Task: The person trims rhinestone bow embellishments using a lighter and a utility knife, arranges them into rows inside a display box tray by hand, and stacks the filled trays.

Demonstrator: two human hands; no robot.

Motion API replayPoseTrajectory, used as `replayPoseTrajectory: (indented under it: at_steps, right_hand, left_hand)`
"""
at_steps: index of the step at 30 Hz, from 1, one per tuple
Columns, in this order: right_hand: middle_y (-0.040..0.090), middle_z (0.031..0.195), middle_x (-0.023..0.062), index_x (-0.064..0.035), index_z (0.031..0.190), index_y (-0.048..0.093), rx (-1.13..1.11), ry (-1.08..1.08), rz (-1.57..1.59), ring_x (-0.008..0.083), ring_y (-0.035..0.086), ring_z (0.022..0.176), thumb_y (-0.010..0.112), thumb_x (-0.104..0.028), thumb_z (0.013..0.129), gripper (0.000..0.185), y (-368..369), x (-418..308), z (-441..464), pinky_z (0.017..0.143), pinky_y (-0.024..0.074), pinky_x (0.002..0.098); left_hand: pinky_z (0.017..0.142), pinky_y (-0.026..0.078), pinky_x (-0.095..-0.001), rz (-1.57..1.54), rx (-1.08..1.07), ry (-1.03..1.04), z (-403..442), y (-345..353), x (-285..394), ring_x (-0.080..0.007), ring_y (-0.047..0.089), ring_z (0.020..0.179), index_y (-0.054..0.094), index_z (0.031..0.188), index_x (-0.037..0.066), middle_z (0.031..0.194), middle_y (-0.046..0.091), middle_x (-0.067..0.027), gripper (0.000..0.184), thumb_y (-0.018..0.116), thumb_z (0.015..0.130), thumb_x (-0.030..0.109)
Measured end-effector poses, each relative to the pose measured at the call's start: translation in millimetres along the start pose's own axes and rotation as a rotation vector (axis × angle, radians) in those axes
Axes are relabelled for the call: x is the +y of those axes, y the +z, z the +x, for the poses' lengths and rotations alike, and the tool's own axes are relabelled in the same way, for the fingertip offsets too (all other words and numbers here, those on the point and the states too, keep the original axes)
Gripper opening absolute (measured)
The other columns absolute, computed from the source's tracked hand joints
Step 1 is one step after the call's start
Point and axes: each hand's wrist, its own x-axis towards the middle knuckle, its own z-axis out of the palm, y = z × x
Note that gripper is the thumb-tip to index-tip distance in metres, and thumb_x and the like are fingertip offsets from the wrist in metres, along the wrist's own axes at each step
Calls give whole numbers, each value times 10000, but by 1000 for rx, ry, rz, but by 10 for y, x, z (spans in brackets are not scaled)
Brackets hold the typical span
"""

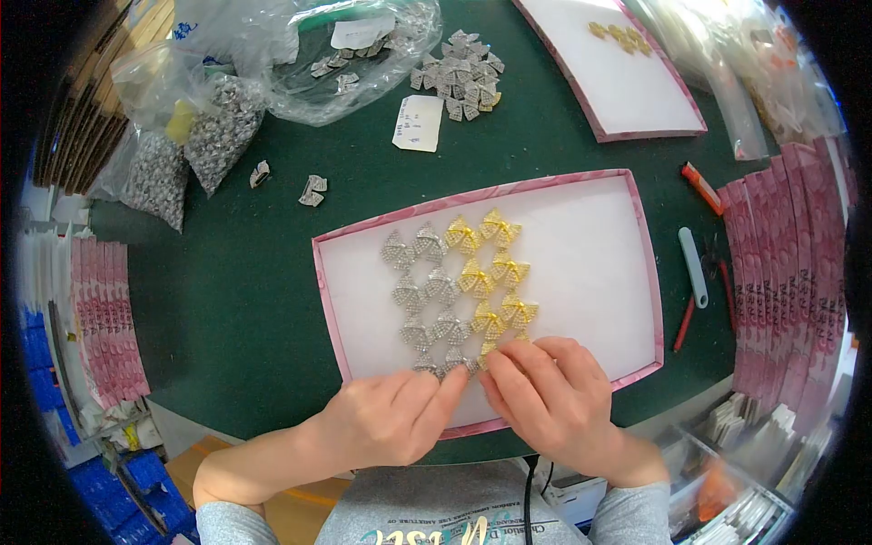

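A shallow white tray with a pink marbled rim [488,191] lies in front of me. Inside it, silver rhinestone bows [409,292] stand in two columns on the left, with gold bows [509,270] in two columns beside them. My left hand [391,413] is curled at the tray's near edge, its fingertips on a silver bow [456,361] in the nearest row. Close beside it, my right hand [554,391] has its fingers bent together over a gold bow [488,351], which they partly cover. The fingertips of both hands almost meet.
A heap of silver bows [459,73] and a handwritten tag [418,123] lie at the back. Bags of small grey pieces [221,127] sit back left. Another tray [640,95] holds gold pieces. A cutter [693,263] and stacked pink trays [786,282] are at right.
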Motion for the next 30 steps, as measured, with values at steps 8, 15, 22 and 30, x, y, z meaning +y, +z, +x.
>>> replayPoseTrajectory:
  at_steps: [8,15,22,30]
  right_hand:
    - [583,877,80,-20,901,597,-7,2,5,198,561,772,598,-89,627,283,-4,-12,9,639,462,274]
    - [584,880,81,-19,903,596,-20,9,9,202,558,774,620,-91,644,269,-13,-29,21,645,461,280]
    - [581,898,78,-32,940,600,-56,40,21,231,531,763,718,-108,633,338,-54,-58,31,646,454,318]
    - [529,997,63,-87,958,626,-106,-61,-9,216,476,931,704,-259,665,349,-90,-141,39,759,427,376]
  left_hand:
    - [379,406,-248,-118,18,-114,8,-32,13,-123,499,450,593,988,0,585,483,-9,350,701,678,120]
    - [378,412,-259,-159,18,-312,-48,-7,41,-137,529,454,573,1006,-21,587,528,-30,416,725,673,177]
    - [376,401,-257,-134,-31,-248,-13,-90,-3,-136,525,456,579,996,-21,570,506,-33,379,708,686,155]
    - [513,431,-252,-1900,143,-1074,-192,-367,-308,-116,517,590,540,1102,-3,676,512,0,367,496,893,295]
